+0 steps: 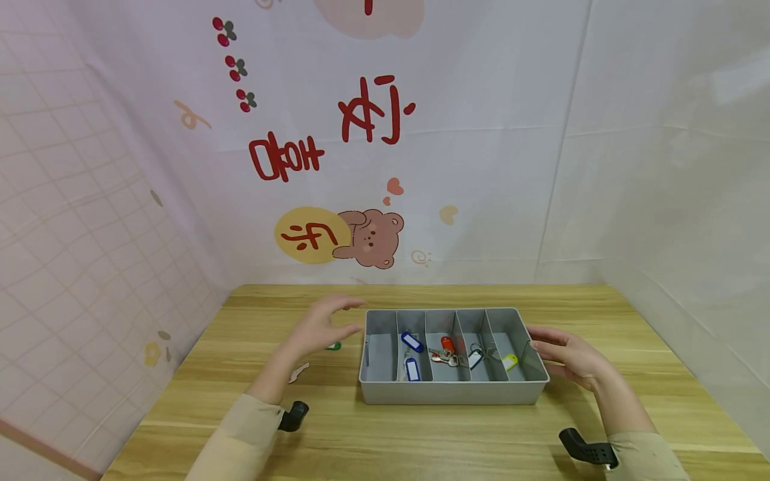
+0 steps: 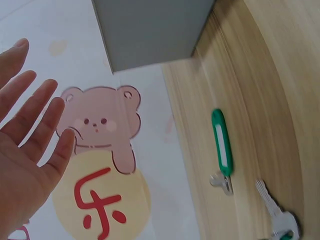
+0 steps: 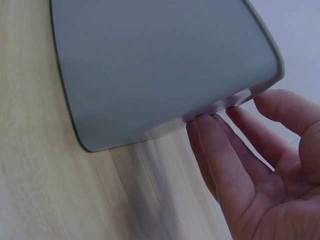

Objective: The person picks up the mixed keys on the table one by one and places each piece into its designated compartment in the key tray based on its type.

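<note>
A grey divided tray (image 1: 451,393) stands on the wooden table with key tags in its compartments. My right hand (image 1: 568,357) is at the tray's right end; in the right wrist view its fingertips touch the end wall and rim, with fingers extended. My left hand (image 1: 321,327) hovers beside the left end, fingers spread and nothing in them. Below it on the table lie a green key tag (image 2: 222,142) and a silver key (image 2: 280,217). The second compartment holds blue key tags (image 1: 412,369), the third a red key tag (image 1: 448,345) with keys.
Further right in the tray are a dark-framed white tag (image 1: 475,359) in the fourth compartment and a yellow tag (image 1: 510,362) in the fifth. A printed white cloth (image 1: 481,167) hangs behind the table and along both sides.
</note>
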Demonstrator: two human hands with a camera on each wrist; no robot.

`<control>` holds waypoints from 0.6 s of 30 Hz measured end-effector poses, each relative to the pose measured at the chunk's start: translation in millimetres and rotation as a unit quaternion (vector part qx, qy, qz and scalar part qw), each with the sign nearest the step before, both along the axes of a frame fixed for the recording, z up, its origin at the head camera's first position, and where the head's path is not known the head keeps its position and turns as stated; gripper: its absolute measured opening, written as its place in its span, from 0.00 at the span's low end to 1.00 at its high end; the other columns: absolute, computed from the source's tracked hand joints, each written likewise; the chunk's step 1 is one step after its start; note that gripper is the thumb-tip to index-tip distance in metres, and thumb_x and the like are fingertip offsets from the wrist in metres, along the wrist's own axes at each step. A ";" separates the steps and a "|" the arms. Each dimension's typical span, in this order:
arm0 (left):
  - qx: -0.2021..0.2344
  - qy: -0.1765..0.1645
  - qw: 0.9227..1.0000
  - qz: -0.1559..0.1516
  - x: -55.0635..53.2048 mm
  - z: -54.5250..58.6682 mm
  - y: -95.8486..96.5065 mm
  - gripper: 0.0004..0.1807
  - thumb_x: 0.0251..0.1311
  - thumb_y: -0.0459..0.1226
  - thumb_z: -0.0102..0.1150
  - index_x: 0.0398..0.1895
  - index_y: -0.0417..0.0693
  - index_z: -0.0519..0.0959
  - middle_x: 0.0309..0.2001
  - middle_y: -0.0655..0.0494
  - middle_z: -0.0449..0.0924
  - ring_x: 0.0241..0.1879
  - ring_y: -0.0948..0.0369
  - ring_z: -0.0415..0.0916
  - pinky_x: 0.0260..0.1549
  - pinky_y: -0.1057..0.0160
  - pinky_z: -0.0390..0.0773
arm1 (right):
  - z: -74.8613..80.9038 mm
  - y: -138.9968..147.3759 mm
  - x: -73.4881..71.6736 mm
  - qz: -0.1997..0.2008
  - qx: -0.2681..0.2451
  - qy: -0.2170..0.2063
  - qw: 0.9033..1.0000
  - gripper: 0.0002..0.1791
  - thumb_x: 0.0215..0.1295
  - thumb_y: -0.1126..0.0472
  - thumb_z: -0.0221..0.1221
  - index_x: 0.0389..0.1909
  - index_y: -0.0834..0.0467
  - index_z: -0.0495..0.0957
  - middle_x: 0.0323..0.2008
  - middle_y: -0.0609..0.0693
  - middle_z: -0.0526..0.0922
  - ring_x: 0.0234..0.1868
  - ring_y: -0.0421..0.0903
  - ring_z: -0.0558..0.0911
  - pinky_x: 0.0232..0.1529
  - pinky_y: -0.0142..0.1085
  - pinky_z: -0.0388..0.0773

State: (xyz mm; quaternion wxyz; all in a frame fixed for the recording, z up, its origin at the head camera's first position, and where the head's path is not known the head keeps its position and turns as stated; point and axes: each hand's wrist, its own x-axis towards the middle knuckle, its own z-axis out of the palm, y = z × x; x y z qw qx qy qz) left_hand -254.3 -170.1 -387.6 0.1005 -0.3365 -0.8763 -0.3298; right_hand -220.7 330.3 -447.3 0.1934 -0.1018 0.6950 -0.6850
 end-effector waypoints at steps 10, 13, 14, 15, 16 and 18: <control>0.022 -0.009 0.999 0.038 -5.6 -8.6 -22.4 0.28 0.54 0.36 0.74 0.60 0.43 0.79 0.58 0.46 0.78 0.55 0.46 0.75 0.54 0.43 0.73 | 4.1 -3.3 1.7 -0.014 0.020 -0.004 1.000 0.31 0.76 0.63 0.52 0.72 0.74 0.55 0.56 0.45 0.78 0.53 0.38 0.80 0.52 0.40 0.78; 0.027 -0.011 0.999 0.045 -5.7 -9.8 -28.5 0.29 0.54 0.36 0.74 0.61 0.43 0.78 0.58 0.46 0.78 0.56 0.45 0.74 0.54 0.43 0.73 | 3.8 -3.2 1.6 -0.014 0.021 -0.004 1.000 0.31 0.76 0.63 0.52 0.72 0.74 0.55 0.56 0.45 0.78 0.53 0.38 0.80 0.52 0.40 0.78; 0.028 -0.011 0.998 0.047 -6.0 -10.7 -30.7 0.29 0.54 0.36 0.74 0.61 0.43 0.77 0.59 0.46 0.78 0.56 0.44 0.74 0.54 0.43 0.73 | 3.7 -3.1 1.6 -0.015 0.020 -0.004 1.000 0.31 0.76 0.63 0.52 0.71 0.74 0.55 0.56 0.44 0.78 0.52 0.38 0.80 0.52 0.40 0.78; 0.029 -0.012 0.998 0.048 -6.4 -11.5 -32.8 0.30 0.55 0.36 0.74 0.61 0.43 0.77 0.59 0.45 0.77 0.56 0.44 0.74 0.54 0.43 0.73 | 3.5 -2.9 1.5 -0.015 0.020 -0.004 1.000 0.30 0.76 0.63 0.52 0.71 0.74 0.55 0.56 0.44 0.78 0.52 0.38 0.80 0.52 0.40 0.78; 0.031 -0.014 0.998 0.048 -7.0 -12.5 -35.0 0.30 0.54 0.36 0.74 0.62 0.43 0.77 0.59 0.45 0.77 0.56 0.43 0.74 0.54 0.43 0.73 | 3.2 -2.8 1.4 -0.015 0.019 -0.004 1.000 0.30 0.76 0.64 0.52 0.71 0.74 0.56 0.56 0.44 0.78 0.52 0.38 0.80 0.52 0.40 0.78; 0.033 -0.020 0.998 0.052 -8.3 -15.2 -39.3 0.30 0.55 0.36 0.74 0.62 0.44 0.77 0.60 0.45 0.77 0.57 0.44 0.73 0.54 0.42 0.73 | 2.8 -2.5 1.2 -0.015 0.016 -0.005 1.000 0.30 0.76 0.64 0.52 0.71 0.74 0.56 0.56 0.44 0.78 0.52 0.39 0.81 0.52 0.40 0.78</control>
